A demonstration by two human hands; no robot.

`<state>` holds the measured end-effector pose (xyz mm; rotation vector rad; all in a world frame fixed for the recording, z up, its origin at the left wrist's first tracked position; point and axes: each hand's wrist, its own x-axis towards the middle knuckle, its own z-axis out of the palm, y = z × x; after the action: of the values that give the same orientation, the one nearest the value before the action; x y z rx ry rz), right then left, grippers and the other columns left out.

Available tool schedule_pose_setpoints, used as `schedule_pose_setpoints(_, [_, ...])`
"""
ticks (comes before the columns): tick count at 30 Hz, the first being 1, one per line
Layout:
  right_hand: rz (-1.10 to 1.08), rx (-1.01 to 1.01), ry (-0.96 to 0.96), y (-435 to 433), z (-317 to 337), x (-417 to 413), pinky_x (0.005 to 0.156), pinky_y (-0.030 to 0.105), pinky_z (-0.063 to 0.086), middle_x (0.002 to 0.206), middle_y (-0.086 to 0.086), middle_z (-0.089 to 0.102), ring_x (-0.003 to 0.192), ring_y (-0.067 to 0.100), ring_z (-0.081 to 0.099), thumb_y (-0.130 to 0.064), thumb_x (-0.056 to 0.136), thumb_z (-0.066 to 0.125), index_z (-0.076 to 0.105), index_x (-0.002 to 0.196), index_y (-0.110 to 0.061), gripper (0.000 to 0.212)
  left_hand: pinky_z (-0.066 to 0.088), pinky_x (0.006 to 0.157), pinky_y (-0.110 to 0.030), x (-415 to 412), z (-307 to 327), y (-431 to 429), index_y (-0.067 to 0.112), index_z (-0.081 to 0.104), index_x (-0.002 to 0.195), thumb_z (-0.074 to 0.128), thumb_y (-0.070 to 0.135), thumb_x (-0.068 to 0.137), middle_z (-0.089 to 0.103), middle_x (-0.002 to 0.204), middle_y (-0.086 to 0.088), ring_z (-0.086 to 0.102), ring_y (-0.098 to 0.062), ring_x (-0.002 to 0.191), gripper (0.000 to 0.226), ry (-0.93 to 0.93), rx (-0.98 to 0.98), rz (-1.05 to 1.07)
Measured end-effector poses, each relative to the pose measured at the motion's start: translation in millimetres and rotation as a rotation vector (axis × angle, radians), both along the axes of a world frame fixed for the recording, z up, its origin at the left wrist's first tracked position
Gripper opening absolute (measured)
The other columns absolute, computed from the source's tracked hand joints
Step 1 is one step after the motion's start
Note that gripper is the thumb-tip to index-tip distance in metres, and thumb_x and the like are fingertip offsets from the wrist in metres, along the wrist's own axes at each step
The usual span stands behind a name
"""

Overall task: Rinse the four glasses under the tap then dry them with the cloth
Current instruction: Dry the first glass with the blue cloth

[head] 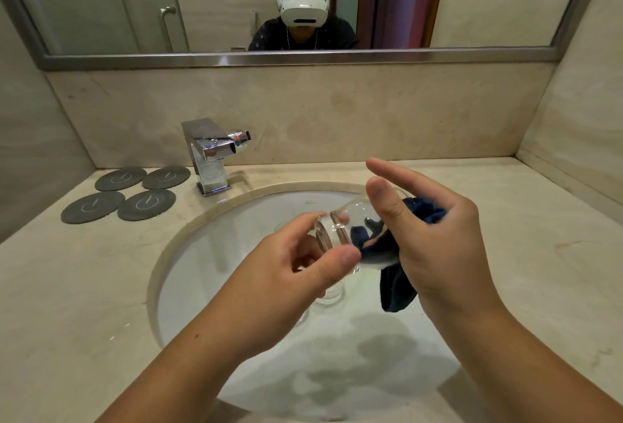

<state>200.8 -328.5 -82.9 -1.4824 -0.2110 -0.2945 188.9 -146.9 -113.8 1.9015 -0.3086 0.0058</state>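
I hold a clear glass [340,230] on its side above the white sink [209,254]. My left hand [296,267] pinches its thick base between thumb and fingers. A dark blue cloth [394,284] is stuffed into the glass's mouth and hangs down below it. My right hand [435,237] holds the cloth at the mouth, thumb on the glass's wall and index finger stretched out. Another clear glass [332,296] shows partly under my hands, low in the basin. The chrome tap [210,156] stands at the sink's back left; no water runs from it.
Several round grey coasters [135,193] lie on the marble counter [67,287] left of the tap. A mirror [303,1] spans the wall behind, showing a person wearing a white headset. Walls close in on both sides.
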Motion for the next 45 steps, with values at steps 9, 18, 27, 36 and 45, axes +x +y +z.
schedule_pose_setpoints(9, [-0.05,-0.007,-0.014,0,-6,5,0.076,0.053,0.067,0.065,0.012,0.06,0.068,0.045,0.07,-0.053,0.076,0.081,0.083,0.11,-0.04,0.036,0.059,0.09,-0.042,1,-2,0,0.051,0.062,0.129,0.048,0.09,0.077,0.077,0.101,0.009,0.073,-0.01,0.095,0.067,0.048,0.038,-0.002])
schedule_pose_setpoints(18, [0.002,-0.022,0.017,0,-8,6,0.069,0.048,0.068,0.068,0.019,0.056,0.063,0.037,0.076,-0.045,0.082,0.081,0.082,0.115,-0.036,0.035,0.058,0.081,-0.032,4,-4,-2,0.045,0.065,0.126,0.061,0.076,0.082,0.076,0.097,0.01,0.072,-0.008,0.089,0.054,0.019,0.022,0.006])
schedule_pose_setpoints(27, [-0.032,-0.024,0.011,0,-13,12,0.075,0.056,0.067,0.072,0.013,0.059,0.076,0.047,0.073,-0.051,0.079,0.083,0.082,0.113,-0.038,0.037,0.06,0.094,-0.041,2,-2,2,0.049,0.052,0.144,0.054,0.085,0.082,0.076,0.106,0.011,0.072,-0.006,0.104,0.072,-0.011,0.115,0.037])
schedule_pose_setpoints(36, [-0.021,-0.049,-0.021,0,-11,9,0.077,0.059,0.066,0.072,0.029,0.054,0.08,0.055,0.068,-0.053,0.08,0.083,0.082,0.114,-0.038,0.037,0.057,0.077,-0.029,5,0,-3,0.029,0.078,0.109,0.055,0.062,0.093,0.08,0.097,-0.002,0.069,-0.012,0.084,0.044,0.132,-0.109,-0.021])
schedule_pose_setpoints(45, [-0.053,-0.1,-0.035,-4,-13,14,0.069,0.025,0.058,0.07,0.001,0.06,0.062,0.011,0.064,-0.055,0.081,0.078,0.082,0.114,-0.035,0.039,0.06,0.094,-0.038,2,-3,3,0.047,0.058,0.138,0.07,0.065,0.088,0.075,0.111,0.013,0.071,-0.008,0.106,0.054,-0.093,0.138,-0.004])
